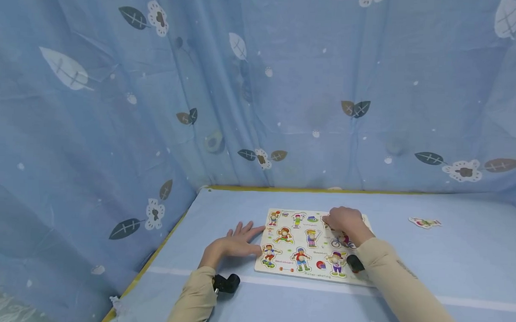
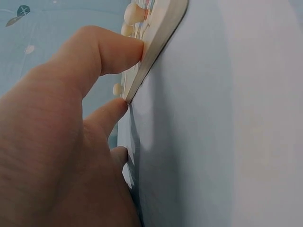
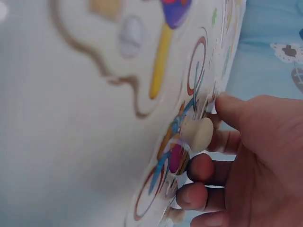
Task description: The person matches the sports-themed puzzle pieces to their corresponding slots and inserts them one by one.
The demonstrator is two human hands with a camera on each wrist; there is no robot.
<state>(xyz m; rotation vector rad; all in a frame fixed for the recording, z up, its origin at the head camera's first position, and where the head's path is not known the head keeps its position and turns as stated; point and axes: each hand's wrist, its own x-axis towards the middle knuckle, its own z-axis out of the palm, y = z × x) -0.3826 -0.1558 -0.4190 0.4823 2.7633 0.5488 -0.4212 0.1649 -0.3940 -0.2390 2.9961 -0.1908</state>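
A wooden knob puzzle board [image 1: 295, 239] with pictures of children at sports lies on the table. My left hand [image 1: 238, 243] has its fingers spread, with the thumb and index fingertips touching the board's left edge; in the left wrist view that edge looks slightly raised above a shadow. Over the board's upper right, my right hand [image 1: 345, 220] has curled fingers, and its thumb and index finger pinch a puzzle piece mostly hidden beneath them. Close under this hand sits a cyclist piece [image 1: 344, 241], its round knob [image 3: 203, 135] showing in the right wrist view.
A loose, flat puzzle piece [image 1: 425, 222] lies on the table to the right of the board. The table wears a pale blue cloth [image 1: 472, 263] with a white stripe. Blue patterned curtains [image 1: 307, 87] hang behind and at the left, along the yellow table edge [image 1: 156, 254].
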